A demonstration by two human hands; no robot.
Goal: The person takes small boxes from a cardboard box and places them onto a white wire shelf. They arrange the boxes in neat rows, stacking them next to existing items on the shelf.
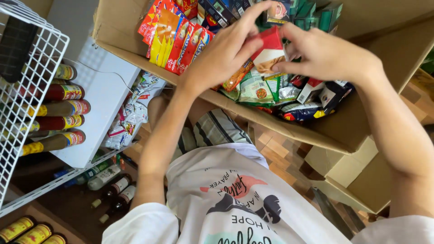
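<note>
Looming across the top is the open cardboard box (pixel 343 131), crammed with packets so everything stays in easy reach. Left, a white wire rack (pixel 27 90) lays sauce bottles (pixel 63 108) on their sides. Both hands meet over the box: left hand (pixel 221 58) and right hand (pixel 325 56), fingers pinching one small red-and-white packet (pixel 270 52) from either side, steadying it just above the heap.

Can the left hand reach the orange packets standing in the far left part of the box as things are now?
Probably yes. The orange packets stand uncovered at the top of the box, just beside the left hand. But both hands hold a red and white pack, so the left must let go first.
</note>
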